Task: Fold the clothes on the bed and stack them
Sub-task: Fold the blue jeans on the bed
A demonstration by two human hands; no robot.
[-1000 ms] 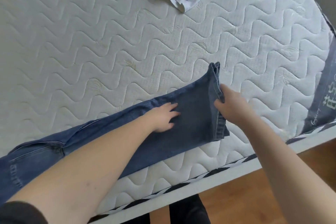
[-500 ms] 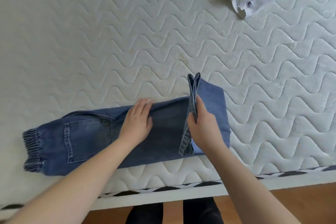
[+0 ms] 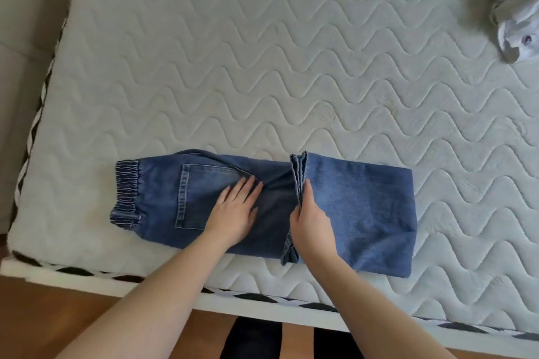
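Blue jeans (image 3: 361, 207) lie across the near part of the quilted mattress (image 3: 262, 67), elastic waistband at the left and the legs doubled over from the right. My left hand (image 3: 233, 213) rests flat, fingers spread, on the denim beside the back pocket. My right hand (image 3: 309, 221) pinches the leg hems, which stand up in a ridge over the middle of the jeans. A crumpled white T-shirt (image 3: 516, 8) lies at the far right edge of the view, partly cut off.
The mattress's near edge has a black-and-white trim (image 3: 262, 297) over a white bed frame. Wooden floor (image 3: 58, 315) shows below it, and my dark-clothed legs (image 3: 262, 341) stand against the bed. A pale wall or headboard (image 3: 23, 37) is at the left.
My right hand has carried the leg hems leftward over the jeans, folding the legs back on themselves. My left hand slid left toward the pocket. The view shifted left, so the T-shirt moved to the right edge.
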